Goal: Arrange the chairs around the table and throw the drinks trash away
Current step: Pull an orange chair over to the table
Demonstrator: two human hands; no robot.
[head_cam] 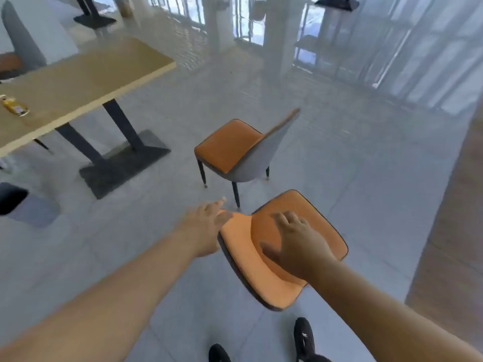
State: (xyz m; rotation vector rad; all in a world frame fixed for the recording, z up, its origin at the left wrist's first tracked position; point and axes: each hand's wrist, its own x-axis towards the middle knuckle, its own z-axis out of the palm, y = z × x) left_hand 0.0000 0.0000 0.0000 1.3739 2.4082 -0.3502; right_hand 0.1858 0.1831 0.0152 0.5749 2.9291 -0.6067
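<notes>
- The near chair (264,262), with an orange seat and backrest, is seen from above, just in front of the person's black shoes (304,338).
- The left hand (206,228) is stretched forward with fingers spread wide; it is laid against the left end of the backrest top, and nothing is enclosed in it.
- The right hand (298,244) is held flat and wide above the near chair, in front of its backrest and seat; whether contact is made cannot be told.
- A second chair (235,150), orange-seated with a grey back shell, is stood on the grey tiled floor (339,165) just beyond the near chair and well apart from the table.
- The table (78,82), a light wooden top on a dark base, is placed at the left.
- A yellow bottle (14,105) is laid on its side on the table near the left edge of the view.
- A third chair (18,45) is partly shown behind the table.
</notes>
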